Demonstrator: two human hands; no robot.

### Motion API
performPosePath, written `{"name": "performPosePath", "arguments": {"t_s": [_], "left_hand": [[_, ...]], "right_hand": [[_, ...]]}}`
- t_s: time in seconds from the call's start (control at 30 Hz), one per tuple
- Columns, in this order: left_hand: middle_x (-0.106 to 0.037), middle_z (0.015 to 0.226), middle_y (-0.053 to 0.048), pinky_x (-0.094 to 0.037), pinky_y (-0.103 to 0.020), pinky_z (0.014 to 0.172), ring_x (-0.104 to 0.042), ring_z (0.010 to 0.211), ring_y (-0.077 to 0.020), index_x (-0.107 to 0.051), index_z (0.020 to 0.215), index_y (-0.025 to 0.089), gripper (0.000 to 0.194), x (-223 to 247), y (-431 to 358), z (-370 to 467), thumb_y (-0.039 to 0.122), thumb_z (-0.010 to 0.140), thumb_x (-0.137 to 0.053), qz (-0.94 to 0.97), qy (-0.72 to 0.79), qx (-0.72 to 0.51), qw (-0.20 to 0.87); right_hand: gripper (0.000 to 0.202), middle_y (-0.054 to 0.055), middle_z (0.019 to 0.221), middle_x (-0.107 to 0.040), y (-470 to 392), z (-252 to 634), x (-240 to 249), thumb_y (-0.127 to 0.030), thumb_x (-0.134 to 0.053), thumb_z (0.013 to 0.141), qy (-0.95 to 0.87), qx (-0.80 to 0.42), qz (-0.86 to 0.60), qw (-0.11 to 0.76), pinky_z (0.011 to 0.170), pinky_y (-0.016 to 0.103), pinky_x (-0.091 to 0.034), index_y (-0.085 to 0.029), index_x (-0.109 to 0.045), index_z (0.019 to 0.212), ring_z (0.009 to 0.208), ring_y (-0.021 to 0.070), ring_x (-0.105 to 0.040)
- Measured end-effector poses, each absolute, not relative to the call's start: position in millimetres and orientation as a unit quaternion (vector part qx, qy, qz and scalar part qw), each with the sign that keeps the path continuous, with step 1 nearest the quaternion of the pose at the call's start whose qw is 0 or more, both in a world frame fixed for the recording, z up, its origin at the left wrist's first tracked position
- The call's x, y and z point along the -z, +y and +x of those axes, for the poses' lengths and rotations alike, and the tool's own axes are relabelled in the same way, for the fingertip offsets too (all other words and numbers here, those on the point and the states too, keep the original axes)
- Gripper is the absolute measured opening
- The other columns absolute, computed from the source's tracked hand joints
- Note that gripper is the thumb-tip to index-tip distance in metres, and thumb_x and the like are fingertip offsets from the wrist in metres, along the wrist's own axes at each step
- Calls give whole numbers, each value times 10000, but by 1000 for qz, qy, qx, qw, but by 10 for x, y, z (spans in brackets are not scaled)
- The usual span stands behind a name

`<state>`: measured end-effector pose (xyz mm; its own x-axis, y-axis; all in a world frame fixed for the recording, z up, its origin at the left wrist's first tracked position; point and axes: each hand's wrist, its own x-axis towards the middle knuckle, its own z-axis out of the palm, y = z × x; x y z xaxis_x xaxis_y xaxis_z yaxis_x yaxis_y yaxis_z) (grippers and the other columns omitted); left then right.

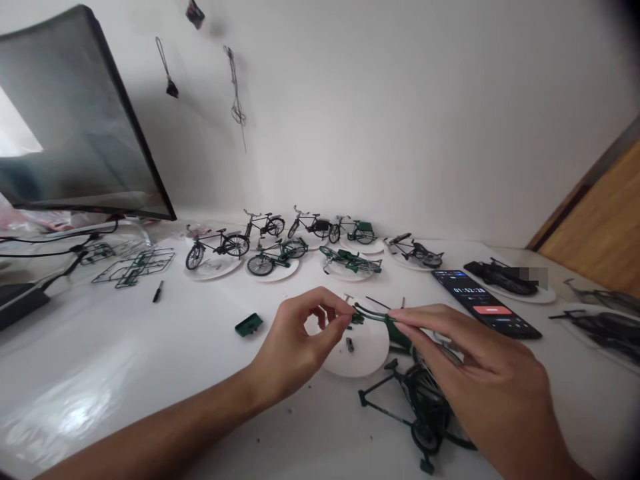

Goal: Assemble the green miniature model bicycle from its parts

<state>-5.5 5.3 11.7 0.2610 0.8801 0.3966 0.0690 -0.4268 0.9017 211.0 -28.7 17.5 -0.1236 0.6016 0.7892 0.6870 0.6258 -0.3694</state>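
Observation:
My left hand [307,333] pinches the left end of a thin, curved green part [371,312] between thumb and index finger. The fingers of my right hand [480,373] close on the other end of that part. Below it, a white round plate [365,357] holds a small grey piece [350,345] and some green bits. A dark green bicycle frame [413,400] lies on the table beneath my right hand, partly hidden by it. To the left of my left hand rests a small green tray-like part [249,325].
Several model bicycles, one a black one [217,248], stand or lie on white discs along the wall. A phone [485,303] lies at the right. Green part frames [137,268], a small black tool [158,291] and a monitor [75,113] are at the left.

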Motion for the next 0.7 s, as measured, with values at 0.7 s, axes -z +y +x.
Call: {"name": "performPosePath", "arguments": {"t_s": [0.7], "left_hand": [[-688,904,-31,-480,-265,733,-608,819,-129,-694,966,166,110,-109,-67,-15,103,912,-621,766,299,-481,303]], "right_hand": [[180,-25,1021,-762,-313,2032,-113,-132,-644,925,-785,11,-395,477,897,203,-569,-265,-714,1023,918,127,-727]]}}
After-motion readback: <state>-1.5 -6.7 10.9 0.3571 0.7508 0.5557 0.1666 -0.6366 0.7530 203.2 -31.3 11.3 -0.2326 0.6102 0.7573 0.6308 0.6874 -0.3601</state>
